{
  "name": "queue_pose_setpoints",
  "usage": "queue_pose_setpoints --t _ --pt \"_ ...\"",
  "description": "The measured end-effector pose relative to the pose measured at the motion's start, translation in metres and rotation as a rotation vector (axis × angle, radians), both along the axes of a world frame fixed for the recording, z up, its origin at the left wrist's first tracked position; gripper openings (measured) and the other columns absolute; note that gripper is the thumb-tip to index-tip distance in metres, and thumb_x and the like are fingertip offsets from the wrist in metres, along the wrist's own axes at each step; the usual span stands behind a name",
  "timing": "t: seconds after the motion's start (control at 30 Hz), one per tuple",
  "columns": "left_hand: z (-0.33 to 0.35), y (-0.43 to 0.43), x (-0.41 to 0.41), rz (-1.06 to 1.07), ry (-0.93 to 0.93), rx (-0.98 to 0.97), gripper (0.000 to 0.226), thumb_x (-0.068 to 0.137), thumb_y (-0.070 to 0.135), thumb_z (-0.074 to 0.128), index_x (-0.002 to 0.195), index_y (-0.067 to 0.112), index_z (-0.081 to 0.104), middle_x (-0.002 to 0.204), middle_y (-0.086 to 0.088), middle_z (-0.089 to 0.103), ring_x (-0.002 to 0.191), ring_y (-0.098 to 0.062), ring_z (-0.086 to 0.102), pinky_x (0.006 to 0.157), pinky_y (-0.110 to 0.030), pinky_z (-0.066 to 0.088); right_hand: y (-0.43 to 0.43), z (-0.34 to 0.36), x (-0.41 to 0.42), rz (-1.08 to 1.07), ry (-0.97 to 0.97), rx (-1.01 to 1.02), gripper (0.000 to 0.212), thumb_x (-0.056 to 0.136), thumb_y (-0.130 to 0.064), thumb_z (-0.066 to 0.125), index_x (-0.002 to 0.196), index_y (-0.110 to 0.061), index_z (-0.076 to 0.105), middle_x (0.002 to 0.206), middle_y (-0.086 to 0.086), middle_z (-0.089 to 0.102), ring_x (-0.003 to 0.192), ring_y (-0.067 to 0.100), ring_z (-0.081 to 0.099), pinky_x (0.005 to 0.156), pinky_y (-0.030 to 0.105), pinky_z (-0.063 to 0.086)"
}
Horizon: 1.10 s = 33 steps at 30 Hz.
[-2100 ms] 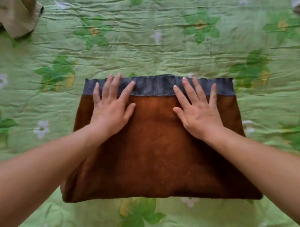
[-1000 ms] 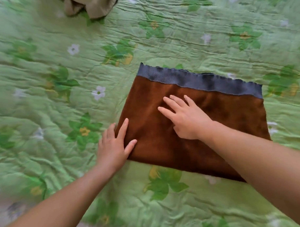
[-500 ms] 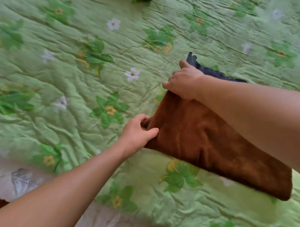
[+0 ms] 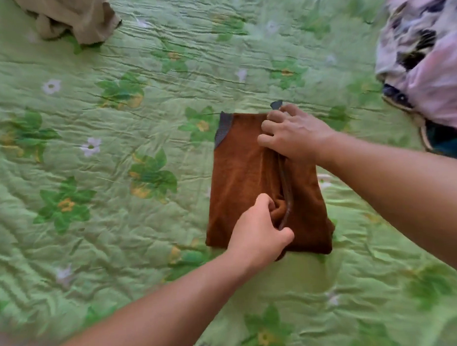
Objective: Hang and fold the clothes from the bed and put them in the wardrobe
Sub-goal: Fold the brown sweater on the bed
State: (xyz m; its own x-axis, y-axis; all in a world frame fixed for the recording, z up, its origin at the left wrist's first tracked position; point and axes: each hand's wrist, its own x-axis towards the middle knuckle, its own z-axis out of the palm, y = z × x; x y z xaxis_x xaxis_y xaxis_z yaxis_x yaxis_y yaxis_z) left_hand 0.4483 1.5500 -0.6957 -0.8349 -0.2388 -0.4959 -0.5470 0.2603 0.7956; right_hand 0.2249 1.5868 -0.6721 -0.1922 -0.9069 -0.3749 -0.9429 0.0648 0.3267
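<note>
On the green floral bed quilt (image 4: 118,150), centre, lies a folded brown fleece garment with a grey ribbed band (image 4: 248,177). My left hand (image 4: 258,231) pinches its fold at the near end; my right hand (image 4: 293,137) grips the far end. I'd lay the edges square, then smooth flat.

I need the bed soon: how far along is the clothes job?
The brown garment lies folded narrow on the bedcover. The left hand and right hand grip its top layer's edge, finishing that fold. A beige garment and a patterned pile lie unfolded at the far corners, not yet put away.
</note>
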Motion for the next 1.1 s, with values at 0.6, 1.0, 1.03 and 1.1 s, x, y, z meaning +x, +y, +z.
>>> queue_pose_setpoints --t 0.6,1.0,1.03,1.1 --pt "-0.062 0.092 -0.005 0.190 0.074 -0.191 0.034 0.088 0.030 0.073 0.116 0.034 0.054 0.099 0.011 0.050 0.088 -0.006 0.054 0.081 -0.019 0.045 0.120 -0.129 -0.037 -1.271 -0.821 -0.571 0.010 0.094 -0.038 0.058 0.099 -0.032 0.053 0.097 -0.004 0.061 0.089 0.020 0.058 0.070 0.033 0.041" --pt "-0.091 0.058 0.048 0.915 -0.502 0.801 0.060 0.081 0.036 0.081 0.129 0.011 0.056 0.123 -0.009 0.067 0.110 -0.023 0.067 0.077 -0.035 0.055 0.107 -0.128 -0.008 -1.627 -1.143 -0.771 0.048 0.089 -0.021 0.073 0.120 -0.036 0.039 0.102 0.000 0.056 0.085 0.016 0.061 0.062 0.031 0.048" --pt "-0.090 0.058 0.047 0.934 -0.468 0.826 0.060 0.080 0.032 0.082 0.130 0.012 0.054 0.125 -0.009 0.066 0.111 -0.023 0.066 0.080 -0.036 0.055 0.107 -0.127 -0.004 -1.650 -1.144 -0.799 0.048 0.089 -0.020 0.073 0.119 -0.036 0.040 0.101 0.000 0.056 0.085 0.016 0.061 0.063 0.031 0.048" --pt "-0.085 0.052 0.043 0.957 -0.393 0.870 0.057 0.082 0.021 0.081 0.130 0.014 0.051 0.126 -0.007 0.068 0.110 -0.021 0.066 0.084 -0.037 0.054 0.106 -0.122 0.007 -1.697 -1.148 -0.858 0.047 0.090 -0.019 0.072 0.119 -0.036 0.039 0.096 0.000 0.056 0.082 0.017 0.060 0.064 0.032 0.048"
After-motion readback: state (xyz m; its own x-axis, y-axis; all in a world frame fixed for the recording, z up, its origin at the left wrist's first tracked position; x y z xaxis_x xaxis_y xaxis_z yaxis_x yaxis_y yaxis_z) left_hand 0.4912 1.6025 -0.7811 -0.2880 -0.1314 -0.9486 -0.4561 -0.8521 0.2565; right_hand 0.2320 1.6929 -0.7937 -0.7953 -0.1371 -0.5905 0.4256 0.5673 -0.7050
